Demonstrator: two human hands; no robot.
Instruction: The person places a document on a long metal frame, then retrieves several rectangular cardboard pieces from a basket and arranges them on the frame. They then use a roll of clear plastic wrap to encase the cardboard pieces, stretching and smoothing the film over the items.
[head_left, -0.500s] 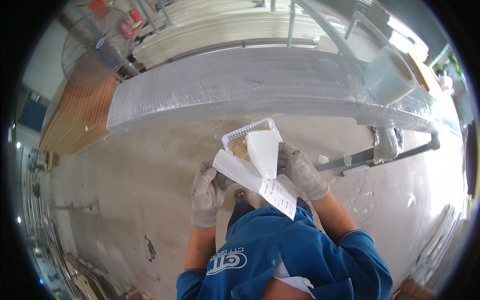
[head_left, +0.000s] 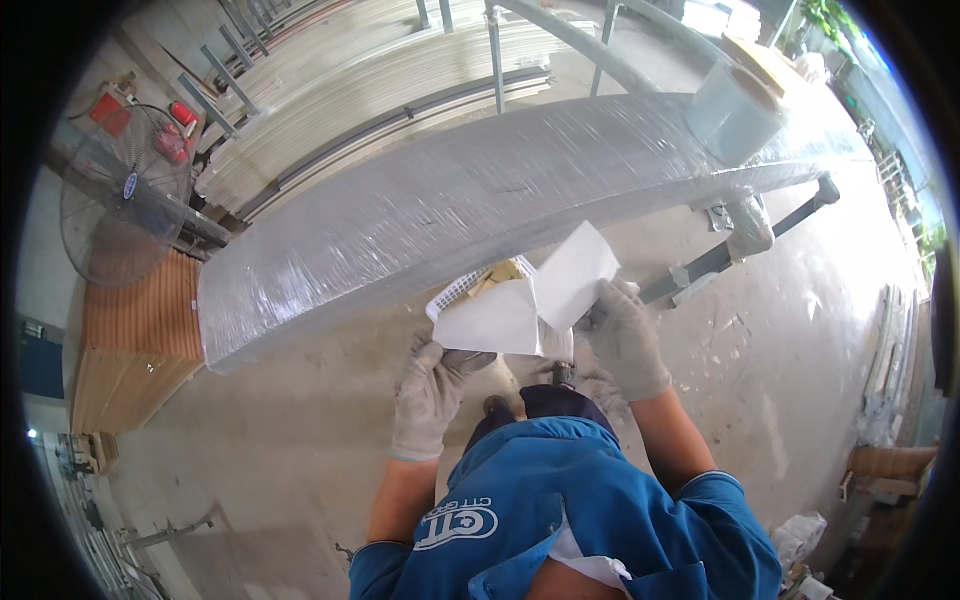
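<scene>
White paper sheets, joined and bent at a crease, stretch between my two hands in front of my body. My left hand, in a grey work glove, pinches the lower left corner of the paper. On the other side, my gloved right hand grips the paper's right edge, its fingertips partly out of sight. Just beyond the paper a white plastic basket with tan pieces shows in part; the sheets cover the rest of it.
A long film-wrapped bench-like surface crosses ahead of me, with a roll of clear film standing at its right. A fan stands at the left above stacked brown boards. Long pale panels lie behind rails.
The paper's right flap has swung up and right, and its printed strip no longer shows. My view has turned, shifting the bench. Both hands keep their grip.
</scene>
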